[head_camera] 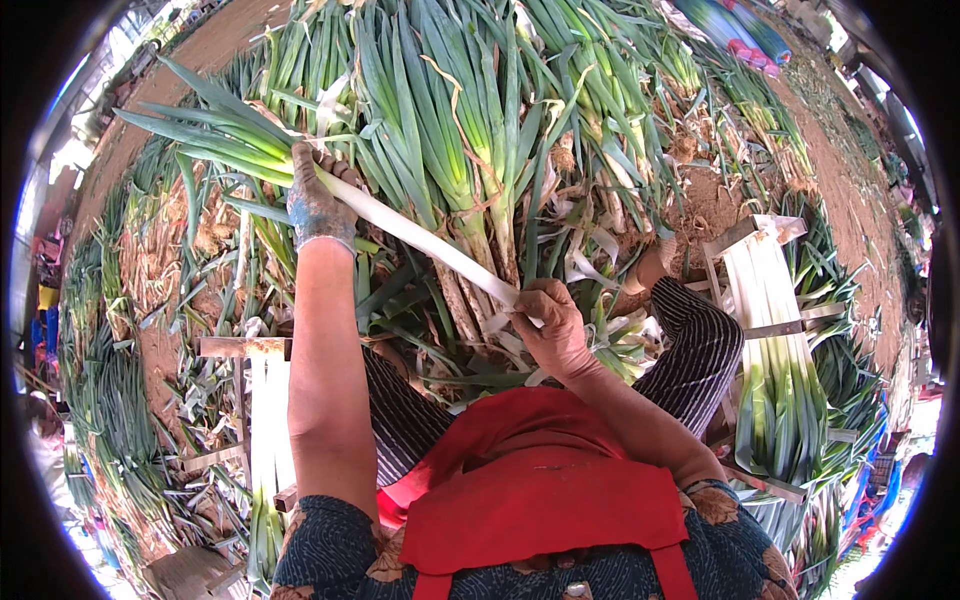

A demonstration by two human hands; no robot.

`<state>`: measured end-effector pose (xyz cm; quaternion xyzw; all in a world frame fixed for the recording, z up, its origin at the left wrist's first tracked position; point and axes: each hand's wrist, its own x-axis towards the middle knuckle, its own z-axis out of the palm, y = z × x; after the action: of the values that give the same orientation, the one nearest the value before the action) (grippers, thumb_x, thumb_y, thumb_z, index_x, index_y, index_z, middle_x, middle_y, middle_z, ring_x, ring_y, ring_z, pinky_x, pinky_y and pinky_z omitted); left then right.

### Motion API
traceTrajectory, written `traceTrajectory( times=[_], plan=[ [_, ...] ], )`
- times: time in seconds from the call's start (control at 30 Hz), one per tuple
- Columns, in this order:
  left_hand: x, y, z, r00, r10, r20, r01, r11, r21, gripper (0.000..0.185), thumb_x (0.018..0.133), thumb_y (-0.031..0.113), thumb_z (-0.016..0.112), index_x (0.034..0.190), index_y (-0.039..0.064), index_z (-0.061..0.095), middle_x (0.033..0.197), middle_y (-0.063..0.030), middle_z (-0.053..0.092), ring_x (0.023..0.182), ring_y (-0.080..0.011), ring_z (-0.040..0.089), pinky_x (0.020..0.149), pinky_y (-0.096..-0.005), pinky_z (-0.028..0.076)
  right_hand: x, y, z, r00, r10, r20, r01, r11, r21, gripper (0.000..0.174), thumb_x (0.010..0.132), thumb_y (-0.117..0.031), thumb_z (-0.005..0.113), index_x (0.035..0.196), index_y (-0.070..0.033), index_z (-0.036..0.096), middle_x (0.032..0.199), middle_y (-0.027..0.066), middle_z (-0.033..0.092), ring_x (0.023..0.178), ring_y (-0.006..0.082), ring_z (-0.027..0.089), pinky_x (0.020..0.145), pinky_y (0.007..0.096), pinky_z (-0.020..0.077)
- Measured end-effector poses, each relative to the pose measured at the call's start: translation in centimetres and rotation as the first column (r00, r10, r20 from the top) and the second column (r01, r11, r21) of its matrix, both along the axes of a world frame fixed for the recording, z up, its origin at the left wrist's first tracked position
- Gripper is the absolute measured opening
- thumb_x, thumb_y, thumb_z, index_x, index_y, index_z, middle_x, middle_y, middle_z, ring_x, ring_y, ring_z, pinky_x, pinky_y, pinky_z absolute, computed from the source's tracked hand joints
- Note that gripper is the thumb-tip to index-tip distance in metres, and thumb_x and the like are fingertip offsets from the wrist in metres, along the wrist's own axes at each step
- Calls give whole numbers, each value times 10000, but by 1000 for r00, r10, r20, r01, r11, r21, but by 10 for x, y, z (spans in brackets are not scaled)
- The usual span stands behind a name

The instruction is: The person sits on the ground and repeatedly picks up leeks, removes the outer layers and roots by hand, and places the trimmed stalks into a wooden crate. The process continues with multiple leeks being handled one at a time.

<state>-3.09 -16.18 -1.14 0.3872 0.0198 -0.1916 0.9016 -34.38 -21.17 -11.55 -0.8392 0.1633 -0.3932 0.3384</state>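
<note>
A single large green onion [416, 238] with a clean white stalk slants across in front of me, its green leaves fanning out to the upper left. My left hand [319, 195], in a dirty, worn glove, is closed around it where the white turns green. At the lower root end, the bare fingers of my right hand [551, 322] pinch the tip; the very end is partly hidden by them. Beneath the stalk lies a pile of unpeeled green onions [457, 142] with brown, soil-marked stems. Loose peeled skins [589, 266] are scattered below my right hand.
On my right, a metal rack [776, 330] holds several peeled white stalks, leaves towards me. Another rack [244, 347] with white stalks stands on my left. More unpeeled onions [112, 390] line the left side. Wrapped bundles [739, 37] lie at the far right on bare soil.
</note>
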Motion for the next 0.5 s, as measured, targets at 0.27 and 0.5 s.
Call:
traceTrajectory(
  times=[0.27, 0.5],
  plan=[
    [28, 7, -18, 998, 49, -37, -48, 999, 9, 283, 837, 368, 685, 860, 115, 559, 687, 2, 555, 589, -126, 514, 528, -247, 456, -97, 14, 28, 886, 378, -267, -323, 918, 228, 278, 746, -56, 699, 956, -58, 517, 926, 117, 627, 831, 288, 632, 723, 364, 505],
    [48, 19, -9, 990, 133, -50, -135, 991, -27, 324, 820, 337, 704, 849, 74, 517, 706, -26, 526, 596, -149, 512, 512, -252, 494, -179, -12, 36, 535, 168, -828, -17, 982, 189, 513, 744, -249, 716, 1206, -96, 552, 1246, 154, 535, 1101, 326, 545, 913, 394, 469]
  ],
)
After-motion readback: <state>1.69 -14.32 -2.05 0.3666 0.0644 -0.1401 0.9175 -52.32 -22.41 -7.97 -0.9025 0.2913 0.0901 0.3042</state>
